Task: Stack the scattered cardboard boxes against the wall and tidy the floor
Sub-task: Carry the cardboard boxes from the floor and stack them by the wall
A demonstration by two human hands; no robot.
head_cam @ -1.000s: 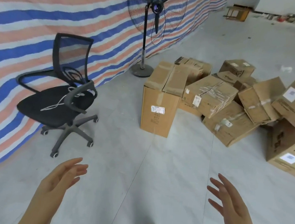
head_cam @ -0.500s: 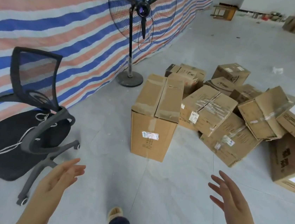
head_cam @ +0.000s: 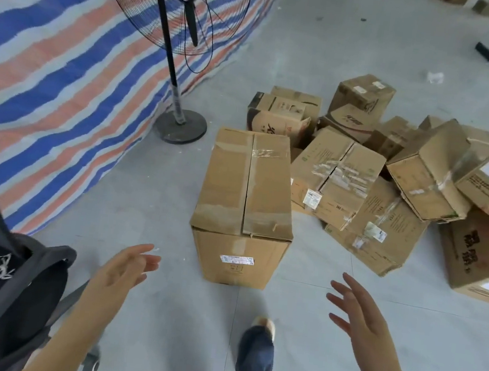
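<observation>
A tall cardboard box [head_cam: 244, 206] is seen standing upright on the grey floor [head_cam: 175, 195], in the middle of the view. Its top flaps are closed and taped, and a small white label is stuck on its near side. The left hand [head_cam: 127, 266] is held out low on the left of this box, with the fingers straight and a little spread, and nothing is held in it. The right hand [head_cam: 358, 314] is held out on the right of the box, with the fingers spread wide, and nothing is held in it. Neither hand is touching the box. A messy pile of boxes [head_cam: 369, 175] is seen behind and to the right, and many of them are tipped and leaning on each other. A striped sheet [head_cam: 52, 72] in blue, orange and white is hung along the wall on the left. A black standing fan [head_cam: 177, 19] is set just in front of the sheet. Part of a black office chair [head_cam: 3, 289] is seen at the bottom left, with a white string lying on its seat. 1 foot [head_cam: 264, 325] is seen on the floor between the hands
</observation>
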